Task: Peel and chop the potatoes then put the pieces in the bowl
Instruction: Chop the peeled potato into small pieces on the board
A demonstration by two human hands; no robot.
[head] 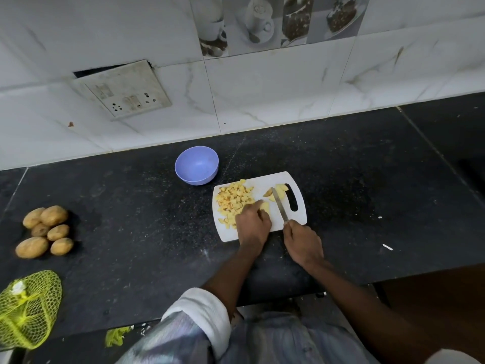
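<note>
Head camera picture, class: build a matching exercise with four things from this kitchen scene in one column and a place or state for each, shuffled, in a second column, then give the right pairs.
Column one:
1. bowl
2. knife
3. whole potatoes
4. chopped pieces

Column two:
A. heaped on the white cutting board
B. unpeeled, grouped at the counter's left side
C. empty, beyond the board's left corner
D. held in the right hand, blade over the board

Pairs: 1-C, 2-D, 3-B, 4-A
</note>
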